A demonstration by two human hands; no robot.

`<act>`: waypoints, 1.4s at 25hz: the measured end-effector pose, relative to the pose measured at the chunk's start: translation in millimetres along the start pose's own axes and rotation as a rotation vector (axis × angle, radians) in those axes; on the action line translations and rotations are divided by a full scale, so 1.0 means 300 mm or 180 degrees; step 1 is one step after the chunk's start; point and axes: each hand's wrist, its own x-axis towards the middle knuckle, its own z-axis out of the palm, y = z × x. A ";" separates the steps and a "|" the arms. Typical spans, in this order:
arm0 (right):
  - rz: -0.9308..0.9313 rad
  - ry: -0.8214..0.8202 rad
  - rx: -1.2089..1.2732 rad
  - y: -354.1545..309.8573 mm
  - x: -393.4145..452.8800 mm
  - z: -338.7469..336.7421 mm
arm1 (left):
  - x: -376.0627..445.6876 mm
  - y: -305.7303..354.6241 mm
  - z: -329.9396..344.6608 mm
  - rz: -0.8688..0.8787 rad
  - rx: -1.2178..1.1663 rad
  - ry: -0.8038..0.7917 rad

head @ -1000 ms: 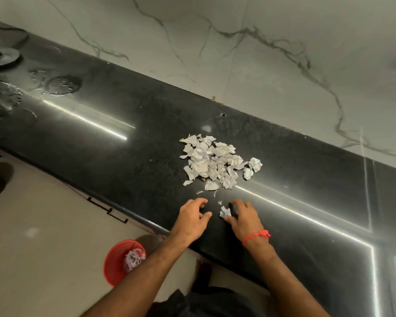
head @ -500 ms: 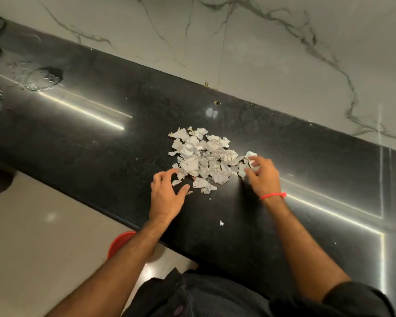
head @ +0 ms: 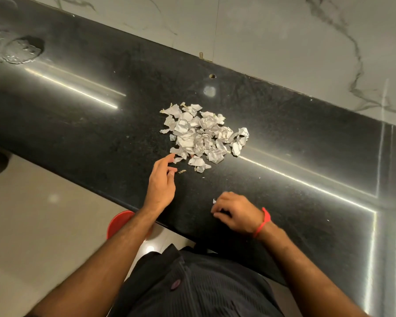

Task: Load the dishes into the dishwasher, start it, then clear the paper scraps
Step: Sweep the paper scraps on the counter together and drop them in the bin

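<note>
A pile of crumpled white paper scraps (head: 201,136) lies in the middle of the black stone counter (head: 306,143). My left hand (head: 162,181) rests on the counter just in front of the pile, fingers relaxed, its index fingertip touching the pile's near-left edge. My right hand (head: 236,213), with a red thread on the wrist, sits near the counter's front edge. Its fingers are curled, and a small loose scrap (head: 214,200) peeks out at their tips. A few tiny crumbs (head: 182,171) lie between the hands and the pile.
A red bin (head: 120,223) stands on the floor below the counter's front edge, mostly hidden by my left forearm. A water puddle (head: 21,51) wets the counter at far left. A marble wall (head: 284,42) backs the counter. A small hole (head: 212,76) sits behind the pile.
My right hand has left the pile's right side and come back to the front edge, onto the small stray scrap. My left hand stays at the pile's near-left edge.
</note>
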 end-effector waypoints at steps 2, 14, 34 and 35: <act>-0.0139 0.0076 -0.0129 -0.018 0.041 0.040 | 0.007 -0.008 -0.015 0.0011 -0.0118 -0.0045; 0.1160 0.2134 0.0079 0.293 0.392 -0.281 | 0.154 0.063 -0.011 0.0396 0.0013 0.0563; 0.0790 0.1487 0.2290 -0.003 0.666 -0.058 | 0.325 0.190 0.196 -0.0097 -0.2261 0.0315; 0.0726 0.1514 0.2421 -0.015 0.670 -0.063 | 0.321 0.205 0.193 -0.0109 -0.2373 0.0358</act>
